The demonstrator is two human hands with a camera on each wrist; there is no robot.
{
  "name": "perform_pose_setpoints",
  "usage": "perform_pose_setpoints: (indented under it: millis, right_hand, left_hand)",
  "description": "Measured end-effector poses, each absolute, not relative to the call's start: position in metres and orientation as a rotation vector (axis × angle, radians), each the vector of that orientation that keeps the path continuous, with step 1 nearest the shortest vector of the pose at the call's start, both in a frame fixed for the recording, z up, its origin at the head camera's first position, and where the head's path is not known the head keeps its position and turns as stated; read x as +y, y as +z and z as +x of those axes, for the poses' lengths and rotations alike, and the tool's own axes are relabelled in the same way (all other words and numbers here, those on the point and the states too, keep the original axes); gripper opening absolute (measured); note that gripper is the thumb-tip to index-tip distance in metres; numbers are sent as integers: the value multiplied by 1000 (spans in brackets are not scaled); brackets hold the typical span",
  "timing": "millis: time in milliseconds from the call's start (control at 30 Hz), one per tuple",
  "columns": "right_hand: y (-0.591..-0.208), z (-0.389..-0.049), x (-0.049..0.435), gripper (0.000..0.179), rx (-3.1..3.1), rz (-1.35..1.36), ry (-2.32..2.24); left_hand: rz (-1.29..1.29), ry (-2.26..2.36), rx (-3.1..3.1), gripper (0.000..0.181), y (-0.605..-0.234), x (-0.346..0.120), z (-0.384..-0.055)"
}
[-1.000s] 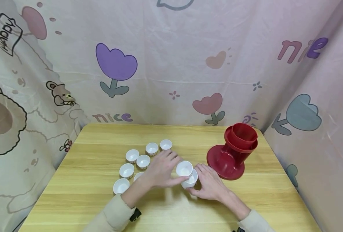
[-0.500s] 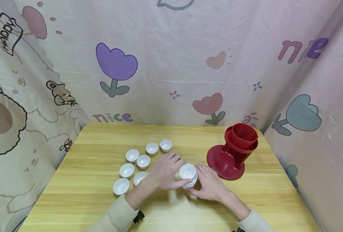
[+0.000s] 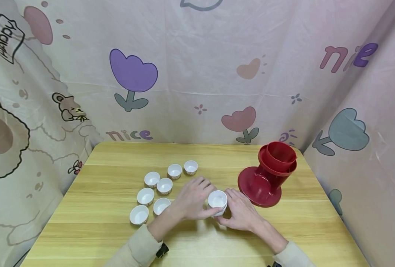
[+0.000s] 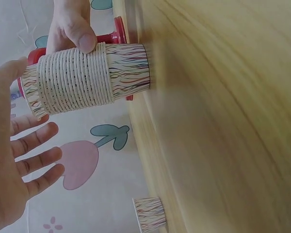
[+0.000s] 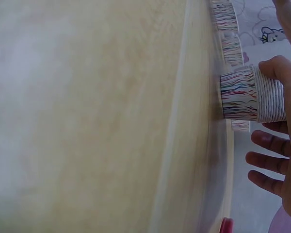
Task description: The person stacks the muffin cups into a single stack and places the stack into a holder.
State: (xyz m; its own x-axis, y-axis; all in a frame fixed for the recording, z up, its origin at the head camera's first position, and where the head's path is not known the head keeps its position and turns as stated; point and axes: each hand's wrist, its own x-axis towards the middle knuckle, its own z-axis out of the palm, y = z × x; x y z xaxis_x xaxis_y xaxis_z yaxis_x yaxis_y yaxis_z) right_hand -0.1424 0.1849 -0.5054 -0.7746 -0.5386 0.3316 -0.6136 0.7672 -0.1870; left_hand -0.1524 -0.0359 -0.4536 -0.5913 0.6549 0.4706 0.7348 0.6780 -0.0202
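Note:
A tall stack of small paper cups, white with thin coloured wavy lines, stands upright on the table. My right hand grips the stack from the right side, its thumb against the nested rims in the left wrist view. At the top, my left hand holds the uppermost cup between thumb and index finger, the other fingers spread. That cup sits nested in the stack. From the right wrist view the lower cup wall shows under the right thumb, close to the wooden surface.
Several single paper cups stand mouth-up left of my left hand, in loose rows on the wooden table. A red plastic stand with a cylindrical holder and wide round base is at the back right. A patterned curtain hangs behind.
My left hand has moved slightly right and down with its cup, which now lines up with the stack instead of sitting offset to the left. The right hand has stayed in place.

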Motion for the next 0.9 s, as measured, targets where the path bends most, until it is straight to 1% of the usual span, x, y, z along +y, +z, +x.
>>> perform_pose_setpoints:
  millis: [400,667,900]
  right_hand:
    - [-504,-143,185,59,-2715,920,440]
    - [-504,-142,186,57,-2719,912,442]
    - [-505,-142,186,55,-2689,929,421]
  left_hand:
    - [-1088,-259,-2458,59,-455,-35,-151]
    - [-1085,-265,-2480,57,-461,-34,-151]
    - [-1078,-251,-2492,59,-465,-33,-151]
